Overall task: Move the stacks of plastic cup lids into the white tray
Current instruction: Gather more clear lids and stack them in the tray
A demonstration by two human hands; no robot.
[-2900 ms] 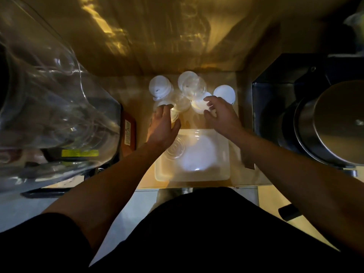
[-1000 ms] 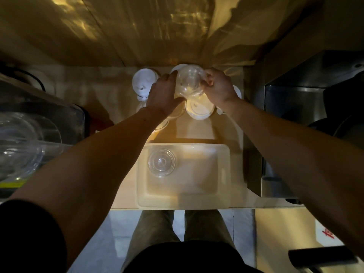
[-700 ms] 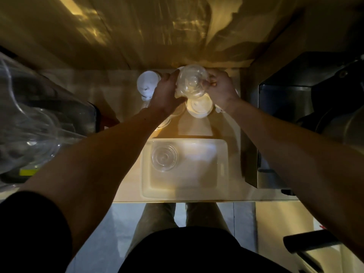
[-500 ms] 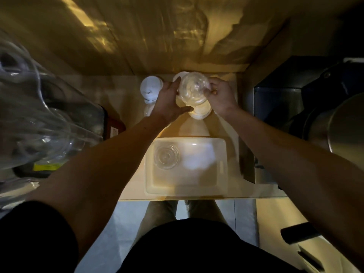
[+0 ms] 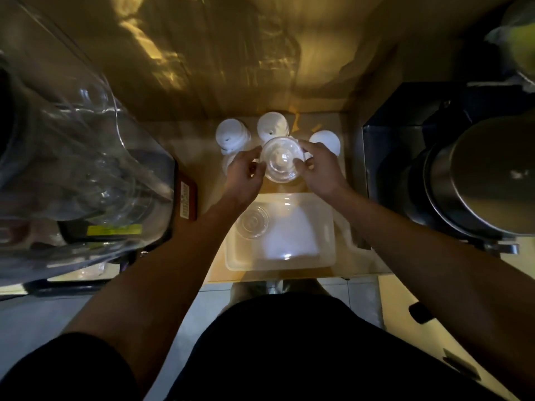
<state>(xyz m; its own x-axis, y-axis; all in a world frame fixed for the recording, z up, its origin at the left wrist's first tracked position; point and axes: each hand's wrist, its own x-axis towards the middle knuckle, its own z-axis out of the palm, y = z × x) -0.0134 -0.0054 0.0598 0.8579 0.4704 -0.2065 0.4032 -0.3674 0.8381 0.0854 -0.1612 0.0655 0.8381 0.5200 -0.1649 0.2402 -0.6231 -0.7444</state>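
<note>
Now the left hand (image 5: 244,175) and the right hand (image 5: 320,169) grip the stack of clear lids (image 5: 282,163) from both sides, just beyond the white tray (image 5: 280,267), so it is best carried upright and lowered gently beside the clear lids in the tray (image 5: 252,226).

Gripped between the left hand (image 5: 244,175) and right hand (image 5: 320,169), the clear lid stack (image 5: 282,163) now sits farther toward 6 o'clock, nearer the white tray (image 5: 278,266), uncovering a white stack (image 5: 273,125) at its 12 o'clock.
</note>
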